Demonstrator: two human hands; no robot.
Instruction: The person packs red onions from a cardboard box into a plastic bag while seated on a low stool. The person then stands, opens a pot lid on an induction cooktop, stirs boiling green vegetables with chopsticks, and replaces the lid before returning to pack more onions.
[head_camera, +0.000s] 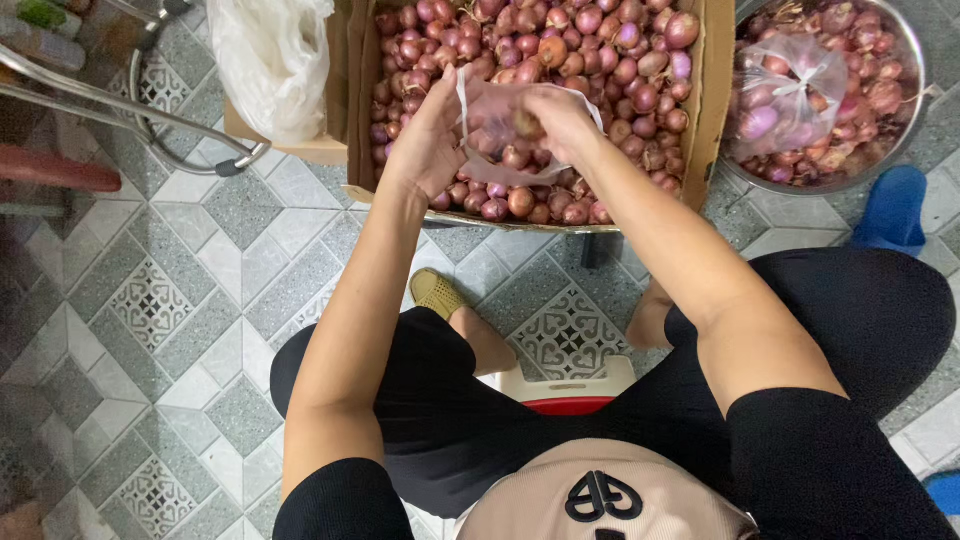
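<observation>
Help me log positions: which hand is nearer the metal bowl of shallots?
Right. The right hand, at the clear plastic bag over the cardboard box, lies closer to the metal bowl; the left hand is farther away.

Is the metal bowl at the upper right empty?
No, the metal bowl holds many red shallots and a tied clear plastic bag of them lies on top.

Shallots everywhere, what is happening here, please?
A seated person holds a thin clear plastic bag open over a cardboard box full of red shallots. The left hand holds the bag's edge, and the right hand is in its mouth; a few shallots already lie inside. To the right, a metal bowl holds more shallots and one tied, filled bag.
</observation>
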